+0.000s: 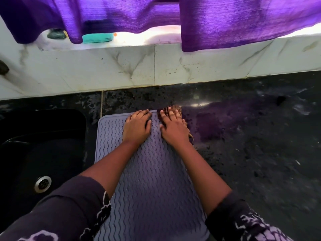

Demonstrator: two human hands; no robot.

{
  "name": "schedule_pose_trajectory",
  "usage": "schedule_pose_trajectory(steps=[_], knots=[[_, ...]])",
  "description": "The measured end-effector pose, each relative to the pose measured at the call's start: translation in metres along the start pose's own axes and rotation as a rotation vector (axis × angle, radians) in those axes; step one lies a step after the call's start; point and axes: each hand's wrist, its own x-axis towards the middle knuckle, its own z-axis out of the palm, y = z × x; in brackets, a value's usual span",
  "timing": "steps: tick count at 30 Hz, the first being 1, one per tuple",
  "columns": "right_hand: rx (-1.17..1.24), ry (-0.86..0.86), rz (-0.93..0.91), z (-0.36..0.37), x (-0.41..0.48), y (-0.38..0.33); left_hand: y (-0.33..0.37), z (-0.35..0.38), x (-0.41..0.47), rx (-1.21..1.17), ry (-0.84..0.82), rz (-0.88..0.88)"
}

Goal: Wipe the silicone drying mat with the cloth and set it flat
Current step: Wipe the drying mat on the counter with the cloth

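A grey silicone drying mat (152, 180) with wavy ridges lies flat on the black counter, running from the near edge away from me. My left hand (137, 126) rests palm down on its far end, fingers spread, holding nothing. My right hand (173, 127) presses flat on the mat's far right corner over a brownish cloth (177, 108). Only frayed bits of the cloth show, past my fingertips and beside my wrist (191, 136).
A black sink (40, 145) with a metal drain (42, 183) lies left of the mat. The wet black counter (251, 136) stretches to the right. Behind is a marble-tiled wall (121, 66) and a sill holding a teal soap dish (97, 38), under purple curtains (225, 20).
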Motion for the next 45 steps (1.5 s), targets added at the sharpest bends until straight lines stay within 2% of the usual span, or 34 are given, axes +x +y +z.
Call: schedule_pose_trajectory(steps=[8,10,13,15,19,21,27,32,35,39,43,45], knots=[[-0.072,-0.099,0.001,-0.003,-0.070,0.005,-0.001,0.002,0.001,-0.009,0.007,-0.003],[-0.016,-0.120,-0.009,-0.007,-0.087,0.011,-0.002,0.003,0.001,-0.010,0.006,-0.006],[0.170,-0.001,0.060,-0.020,-0.072,0.012,-0.003,0.004,0.001,-0.009,0.002,-0.005],[0.186,0.094,0.082,-0.021,-0.050,0.006,-0.002,0.004,0.001,-0.003,0.001,-0.005],[-0.037,-0.007,0.040,-0.004,-0.034,-0.010,-0.001,0.003,0.001,0.006,0.008,0.002],[-0.071,-0.029,0.028,-0.002,-0.040,-0.006,-0.001,0.003,0.001,0.009,0.005,0.001],[-0.009,-0.063,0.000,0.002,-0.103,0.006,0.000,0.000,0.000,0.006,0.000,-0.001],[-0.071,-0.072,-0.027,0.000,-0.084,0.008,0.001,-0.001,0.000,0.007,-0.006,0.012],[0.000,-0.063,-0.004,0.008,-0.078,0.002,0.001,-0.001,0.000,0.004,-0.009,0.007],[0.006,-0.019,-0.014,0.013,-0.099,0.003,0.000,-0.002,0.000,-0.002,-0.020,0.000],[0.047,-0.119,0.044,0.011,-0.134,0.008,0.000,-0.002,0.000,0.004,-0.029,0.001],[0.153,-0.100,0.063,0.004,-0.136,0.010,0.000,-0.001,0.000,0.005,-0.029,0.006]])
